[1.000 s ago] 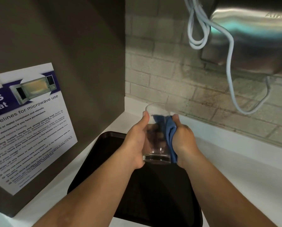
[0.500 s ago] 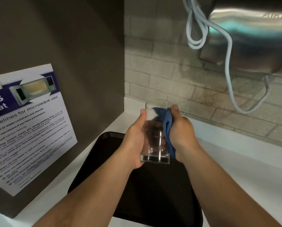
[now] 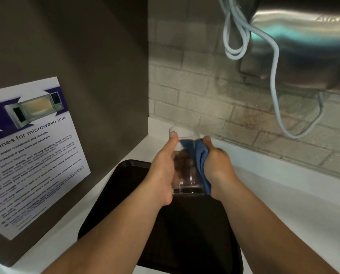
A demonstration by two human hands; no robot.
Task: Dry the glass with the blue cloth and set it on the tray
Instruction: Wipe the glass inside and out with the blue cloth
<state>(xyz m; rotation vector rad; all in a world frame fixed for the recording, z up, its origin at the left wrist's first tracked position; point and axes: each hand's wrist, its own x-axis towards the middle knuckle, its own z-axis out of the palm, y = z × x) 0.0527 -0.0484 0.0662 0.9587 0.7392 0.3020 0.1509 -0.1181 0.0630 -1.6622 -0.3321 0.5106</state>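
Nearest me, the black tray [image 3: 185, 234] lies on the white table [image 3: 283, 204]. Above its far end I hold the clear glass [image 3: 187, 175] upright, long axis toward 12 o'clock, thick base down. My left hand [image 3: 163, 175] grips it at 9 o'clock, fingers clamped round it; my right hand [image 3: 218, 167] at 3 o'clock presses the blue cloth [image 3: 201, 161] against it. At 9 o'clock, a poster [image 3: 32, 151] reads "microwave use".

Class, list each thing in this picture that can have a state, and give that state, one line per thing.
Clear drinking glass: upright, held above the tray, not set down.
Blue cloth: bunched, pressed on the glass's right side.
Left hand: gripping the glass.
Right hand: holding the cloth.
Black plastic tray: flat on the counter, nothing on it.
White cable: hanging looped.
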